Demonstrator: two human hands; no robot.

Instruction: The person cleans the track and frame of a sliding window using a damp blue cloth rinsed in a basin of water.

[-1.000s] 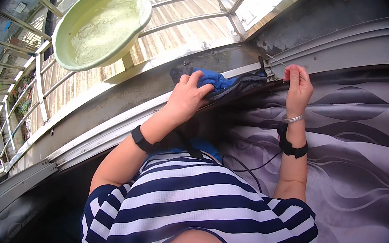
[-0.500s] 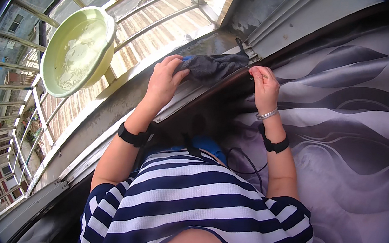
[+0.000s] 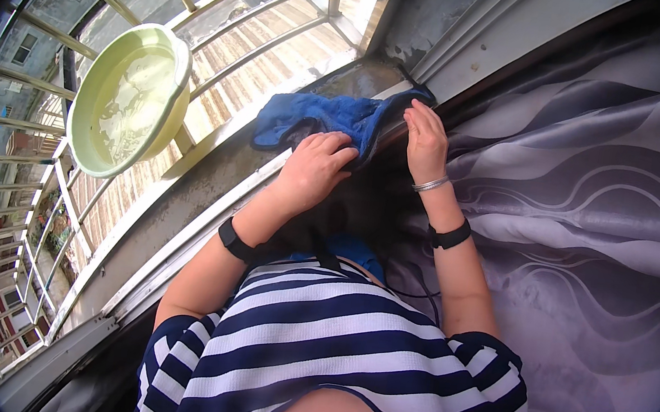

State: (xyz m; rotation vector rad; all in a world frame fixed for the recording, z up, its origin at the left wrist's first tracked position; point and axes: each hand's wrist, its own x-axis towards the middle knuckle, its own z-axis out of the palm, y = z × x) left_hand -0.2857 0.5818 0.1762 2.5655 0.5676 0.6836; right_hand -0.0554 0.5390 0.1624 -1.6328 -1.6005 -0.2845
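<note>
A blue cloth (image 3: 322,113) with dark edging lies spread over the window sill and track, with a bit of its dark grey underside turned up at the near side. My left hand (image 3: 316,170) rests at its near edge, fingers loosely bent over the fabric and thumb apart. At the cloth's right end is my right hand (image 3: 426,145), its fingers stretched out and its fingertips touching or close beside the dark edging. Neither hand shows a firm grip.
A pale green basin (image 3: 130,99) holding water stands on the left outside the window, by metal bars (image 3: 27,86). The sill (image 3: 187,160) and white window track (image 3: 200,223) run diagonally. A grey-purple patterned curtain (image 3: 570,260) hangs on the right.
The cloth, bunched with its grey side up before, is now spread with its blue side up. My left hand moved nearer and right; my right hand shifted slightly left and loosened from its pinch.
</note>
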